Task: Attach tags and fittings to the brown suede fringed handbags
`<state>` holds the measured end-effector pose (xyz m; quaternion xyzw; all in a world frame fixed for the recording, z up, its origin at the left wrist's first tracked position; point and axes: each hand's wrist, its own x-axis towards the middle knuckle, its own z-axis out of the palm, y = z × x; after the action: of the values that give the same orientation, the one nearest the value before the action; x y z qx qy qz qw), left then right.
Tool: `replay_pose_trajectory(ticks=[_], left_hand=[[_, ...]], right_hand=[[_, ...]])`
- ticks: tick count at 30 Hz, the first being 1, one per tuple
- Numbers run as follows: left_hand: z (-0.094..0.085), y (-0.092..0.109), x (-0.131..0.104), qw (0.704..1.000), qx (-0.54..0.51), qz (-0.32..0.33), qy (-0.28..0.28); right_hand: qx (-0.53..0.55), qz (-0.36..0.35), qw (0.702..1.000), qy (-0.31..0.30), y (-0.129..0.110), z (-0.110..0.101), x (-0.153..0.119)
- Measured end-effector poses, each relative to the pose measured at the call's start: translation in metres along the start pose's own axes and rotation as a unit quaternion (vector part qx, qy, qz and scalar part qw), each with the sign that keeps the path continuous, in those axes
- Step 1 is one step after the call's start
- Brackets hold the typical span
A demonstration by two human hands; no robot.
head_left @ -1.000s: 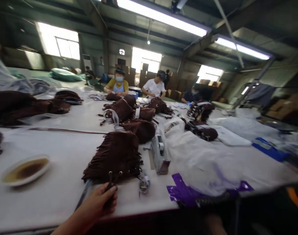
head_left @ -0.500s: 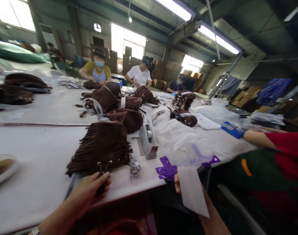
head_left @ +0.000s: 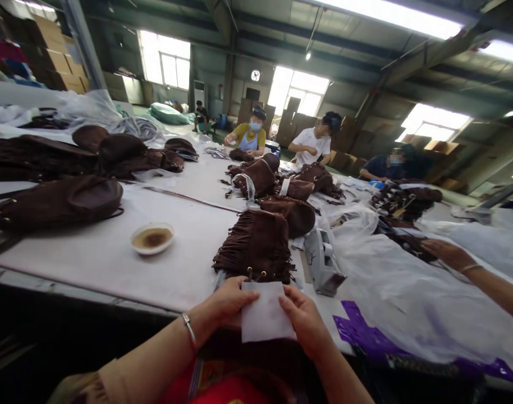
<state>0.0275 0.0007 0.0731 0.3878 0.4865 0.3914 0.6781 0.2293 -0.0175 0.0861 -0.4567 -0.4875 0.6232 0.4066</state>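
A white sheet of paper [head_left: 262, 320] is held out flat in front of the table's edge. My left hand [head_left: 229, 300] pinches its left side, the thumb lying on top. On the opposite side my right hand [head_left: 305, 320] grips the sheet between thumb and fingers. Just beyond lies a dark brown fringed bag [head_left: 256, 241], with two metal eyelets facing me. Whether its cords are still in my left fingers is hidden behind the paper. A grey tape dispenser [head_left: 324, 261] stands to the right of the bag.
More brown bags [head_left: 290, 213] lie behind, and others [head_left: 63, 202] at left. A white dish [head_left: 152, 238] with brown contents sits on the table. Clear plastic sheeting [head_left: 391, 280] and purple tape [head_left: 366, 334] cover the right edge. A co-worker's hand [head_left: 448, 255] reaches in from the right.
My right hand has brought the paper left to the front of the fringed bag. My left hand, earlier on the bag's cords, now grips the paper too. The view has swung left.
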Motion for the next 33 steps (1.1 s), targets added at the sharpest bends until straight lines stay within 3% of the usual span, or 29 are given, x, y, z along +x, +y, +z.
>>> replay_pose_trajectory(ticks=[2,5,10,15,20,23,26,29,33], left_hand=[[-0.003,-0.001,0.001,1.000,-0.015,0.006,-0.010],[-0.004,-0.001,0.003,0.999,-0.022,0.009,-0.022],[-0.004,0.000,0.003,1.000,-0.009,0.006,-0.010],[-0.006,0.001,0.003,0.999,0.020,0.012,-0.023],[-0.011,0.010,0.000,0.993,0.111,0.023,0.006],[-0.018,0.018,-0.003,0.986,0.163,0.035,0.028],[-0.022,0.026,-0.006,0.980,0.191,0.033,0.034],[-0.019,0.032,-0.011,0.949,0.285,0.115,0.072],[-0.007,0.030,-0.024,0.861,0.436,0.232,0.120]], right_hand=[[0.127,0.050,0.990,-0.039,0.004,0.002,-0.006],[0.203,0.085,0.975,-0.029,0.015,0.004,-0.017],[0.251,0.087,0.964,-0.010,0.030,0.008,-0.027],[0.232,0.121,0.965,-0.015,0.025,0.012,-0.016],[0.132,0.118,0.984,-0.003,0.017,0.016,0.004],[-0.025,0.090,0.995,0.039,0.018,0.010,0.006],[-0.165,0.059,0.982,0.068,0.019,0.002,0.006],[-0.174,0.046,0.981,0.067,0.021,0.007,0.009],[0.018,0.057,0.996,0.061,0.028,0.032,0.023]])
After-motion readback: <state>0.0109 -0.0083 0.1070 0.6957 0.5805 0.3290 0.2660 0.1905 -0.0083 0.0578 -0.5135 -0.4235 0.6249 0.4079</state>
